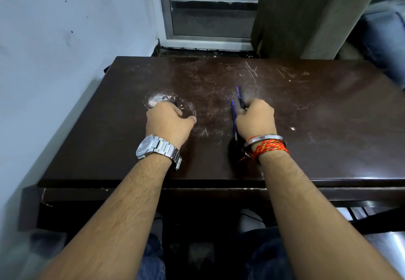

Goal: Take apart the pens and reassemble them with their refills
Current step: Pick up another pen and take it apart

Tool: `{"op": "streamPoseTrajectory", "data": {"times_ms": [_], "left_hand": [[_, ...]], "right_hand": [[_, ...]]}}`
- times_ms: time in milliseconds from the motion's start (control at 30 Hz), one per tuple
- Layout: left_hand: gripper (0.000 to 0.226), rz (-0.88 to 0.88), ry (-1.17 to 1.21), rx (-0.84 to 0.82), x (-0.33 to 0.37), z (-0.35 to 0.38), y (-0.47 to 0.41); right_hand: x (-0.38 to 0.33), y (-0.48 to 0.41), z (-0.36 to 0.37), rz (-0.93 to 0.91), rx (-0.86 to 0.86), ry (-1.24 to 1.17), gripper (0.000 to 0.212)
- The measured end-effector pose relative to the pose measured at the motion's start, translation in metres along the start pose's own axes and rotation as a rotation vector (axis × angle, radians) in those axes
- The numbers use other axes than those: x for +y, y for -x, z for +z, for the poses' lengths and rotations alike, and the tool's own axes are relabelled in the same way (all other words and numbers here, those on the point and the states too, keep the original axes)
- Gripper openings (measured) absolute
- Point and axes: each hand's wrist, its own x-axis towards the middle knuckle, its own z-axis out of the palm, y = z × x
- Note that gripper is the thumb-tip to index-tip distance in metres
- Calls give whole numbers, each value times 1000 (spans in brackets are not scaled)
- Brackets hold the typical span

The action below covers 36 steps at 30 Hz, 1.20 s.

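Right grip [255, 119] clutching blue pens [234, 121], left grip [168, 119] curled

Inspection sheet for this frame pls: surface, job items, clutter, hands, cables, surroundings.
Surface: dark wooden table, scratched, with a white smudge by the left hand.
Job's things: two blue pens, blurred, both in the right hand; no loose refills seen.
Clutter: nothing seen.
Hands: left hand rests curled on the table, with a dark tip showing past its knuckles, unclear what it is; right hand grips the pens.
Cables: nothing seen.
Surroundings: pale wall on the left; door frame and curtain behind the table.
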Motion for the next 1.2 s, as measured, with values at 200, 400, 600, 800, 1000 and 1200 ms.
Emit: {"op": "streamPoseTrajectory", "data": {"times_ms": [200,400,600,800,1000,1200], "left_hand": [[24,119,204,-26,10,9,4],[33,8,552,-117,18,14,5],[23,-135,872,-108,22,18,6],[26,-81,724,51,28,22,6],[28,-77,879,-100,25,17,4],[26,37,748,46,26,20,7]], "right_hand": [[-20,11,14,-144,-213,-429,18],[-27,26,24,-299,-497,-524,16],[-30,28,22,-422,-491,-380,17],[-32,33,20,-455,-457,-373,22],[-34,37,22,-457,-429,-263,12],[-39,38,14,-471,-401,-226,13]]}}
